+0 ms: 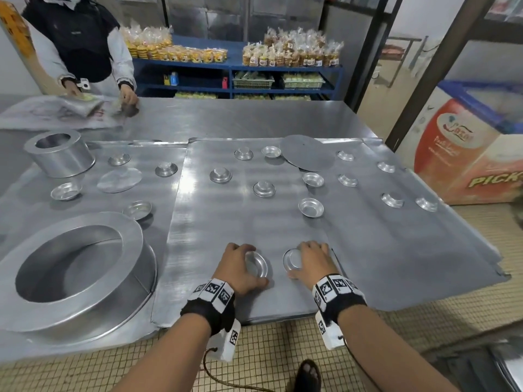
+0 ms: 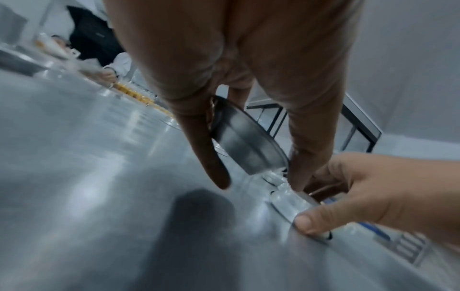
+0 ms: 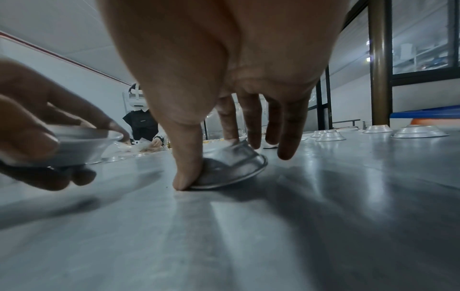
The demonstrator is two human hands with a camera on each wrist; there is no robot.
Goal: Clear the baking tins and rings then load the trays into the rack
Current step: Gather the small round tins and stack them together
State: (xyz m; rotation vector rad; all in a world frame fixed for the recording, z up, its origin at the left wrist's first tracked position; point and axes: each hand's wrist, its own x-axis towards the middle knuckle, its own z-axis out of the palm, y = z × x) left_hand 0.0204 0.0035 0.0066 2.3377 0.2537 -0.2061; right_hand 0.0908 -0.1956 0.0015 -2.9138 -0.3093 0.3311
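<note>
Two small aluminium baking tins lie at the near edge of the middle tray point(image 1: 226, 227). My left hand point(image 1: 249, 265) grips one small tin point(image 1: 259, 264) between thumb and fingers. In the left wrist view this tin point(image 2: 246, 143) is tilted and lifted off the tray. My right hand point(image 1: 301, 261) pinches the other small tin point(image 1: 291, 258). In the right wrist view that tin point(image 3: 236, 163) is upside down and tipped up on one rim, with the thumb point(image 3: 186, 173) at its edge. Several more small tins are scattered over the three trays.
A large round ring point(image 1: 76, 267) and a smaller tall ring point(image 1: 60, 152) stand on the left tray. Flat round discs point(image 1: 307, 152) point(image 1: 119, 179) lie further back. Another person point(image 1: 85, 38) works at the far left corner. A chest freezer point(image 1: 467, 154) stands to the right.
</note>
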